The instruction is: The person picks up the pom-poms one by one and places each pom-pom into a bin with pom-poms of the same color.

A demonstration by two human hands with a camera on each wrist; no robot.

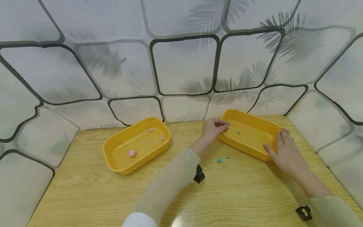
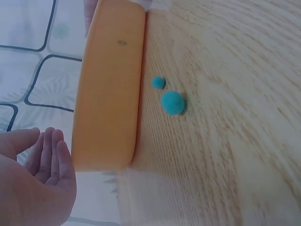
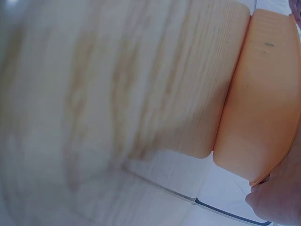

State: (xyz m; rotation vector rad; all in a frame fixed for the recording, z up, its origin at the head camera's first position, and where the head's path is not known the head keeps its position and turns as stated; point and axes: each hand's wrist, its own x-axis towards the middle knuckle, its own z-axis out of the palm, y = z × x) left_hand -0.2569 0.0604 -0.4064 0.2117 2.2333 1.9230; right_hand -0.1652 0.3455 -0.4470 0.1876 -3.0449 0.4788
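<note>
My left hand [image 1: 212, 129] hovers at the left end of the right-hand yellow tray [image 1: 249, 152], thumb near the loosely bent fingers. Between thumb and fingers in the left wrist view, no object shows. A tiny blue-green ball [image 1: 229, 124] appears beside those fingertips, and another small ball [image 1: 239, 132] lies on the tray floor. On the table before the tray are a larger teal pom-pom [image 2: 173, 102] and a smaller teal pom-pom [image 2: 158, 82]. My right hand [image 1: 290, 156] rests against the tray's right end, fingers extended along the rim and thumb spread over the near corner.
To the left stands a second yellow tray [image 1: 129, 170], holding a larger pink pom-pom [image 1: 132, 153] and several smaller pink ones. Patterned cloth walls [image 1: 184, 69] enclose the wooden table [image 1: 93, 195] at the back and sides.
</note>
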